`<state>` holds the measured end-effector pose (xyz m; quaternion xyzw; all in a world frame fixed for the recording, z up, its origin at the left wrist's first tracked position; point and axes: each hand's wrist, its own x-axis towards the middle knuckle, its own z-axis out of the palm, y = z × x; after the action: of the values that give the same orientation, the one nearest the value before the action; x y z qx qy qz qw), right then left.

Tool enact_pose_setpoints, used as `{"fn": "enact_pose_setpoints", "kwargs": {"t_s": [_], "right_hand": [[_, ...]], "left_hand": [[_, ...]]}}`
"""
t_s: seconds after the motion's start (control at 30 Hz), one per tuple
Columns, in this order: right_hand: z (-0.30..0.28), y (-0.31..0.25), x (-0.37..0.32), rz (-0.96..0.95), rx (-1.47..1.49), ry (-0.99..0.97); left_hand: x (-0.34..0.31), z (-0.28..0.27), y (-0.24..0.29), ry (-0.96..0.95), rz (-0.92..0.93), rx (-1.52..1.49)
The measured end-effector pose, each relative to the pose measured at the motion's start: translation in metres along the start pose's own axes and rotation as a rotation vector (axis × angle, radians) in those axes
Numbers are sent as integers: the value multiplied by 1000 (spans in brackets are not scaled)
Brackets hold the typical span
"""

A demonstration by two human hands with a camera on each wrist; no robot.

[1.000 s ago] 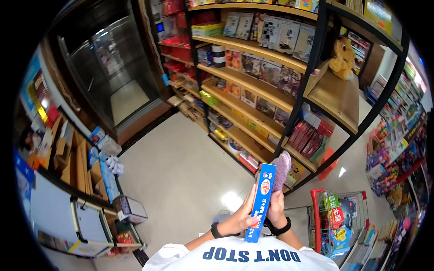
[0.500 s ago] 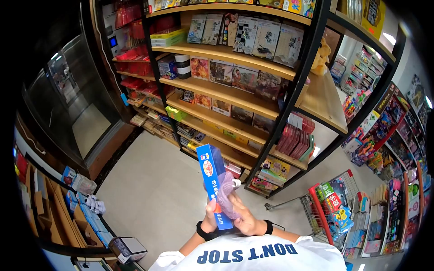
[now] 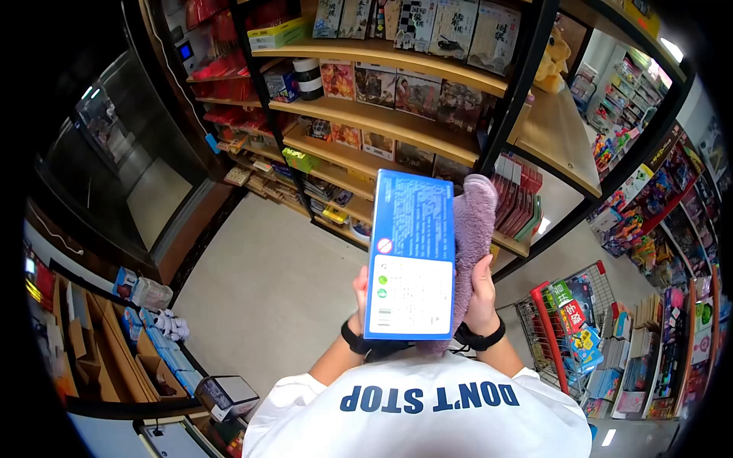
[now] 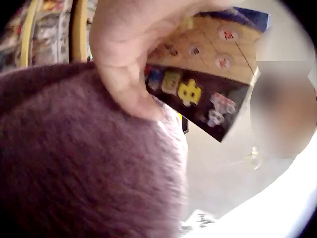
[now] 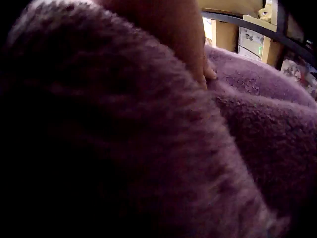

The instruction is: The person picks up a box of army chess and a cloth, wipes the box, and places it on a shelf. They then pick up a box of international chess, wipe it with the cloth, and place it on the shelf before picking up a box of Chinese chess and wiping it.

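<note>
The blue box stands upright in front of the person's chest, its printed back towards the head camera, held up between both hands. The left hand grips its left edge low down. In the left wrist view a thumb presses on the box's illustrated front. A purple cloth lies along the box's right edge and behind it, and the right hand closes on this cloth, pressing it to the box.

The grip sits low on a tall box, so the top could tip away. The fluffy cloth between palm and cardboard may also let the box slide down towards the floor.

The cloth fills nearly all of the right wrist view, so the right fingers barely show. The box's small print is unreadable. Shelves stand beyond, and a trolley is to the right.
</note>
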<state>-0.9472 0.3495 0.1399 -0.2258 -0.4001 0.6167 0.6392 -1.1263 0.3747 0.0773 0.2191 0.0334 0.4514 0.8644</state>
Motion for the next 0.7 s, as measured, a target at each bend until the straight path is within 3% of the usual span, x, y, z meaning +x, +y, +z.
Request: {"fn": "enact_pose_setpoints", "kwargs": {"t_s": [0.03, 0.1, 0.17, 0.37, 0.43, 0.47, 0.57, 0.63, 0.7], "right_hand": [[10, -4, 0, -59, -123, 139], [-1, -15, -3, -42, -40, 59], [-9, -18, -3, -60, -78, 95], [-31, -10, -10, -143, -214, 211], [-25, -13, -14, -120, -100, 131], [-23, -13, -17, -129, -217, 116], [-19, -16, -21, -130, -412, 66], [-29, -8, -25, -6, -503, -56], [-38, 13, -24, 0, -522, -120]], "left_hand": [[3, 8, 3, 24, 23, 163], [6, 39, 9, 71, 62, 490], [13, 51, 14, 37, 112, 599], [32, 50, -7, 237, 204, 664], [36, 38, -19, 224, 206, 681], [35, 39, -26, 277, 211, 810], [34, 39, -39, 141, 323, 1074], [35, 44, -47, 75, 243, 1045], [36, 40, -48, 48, 145, 838]]}}
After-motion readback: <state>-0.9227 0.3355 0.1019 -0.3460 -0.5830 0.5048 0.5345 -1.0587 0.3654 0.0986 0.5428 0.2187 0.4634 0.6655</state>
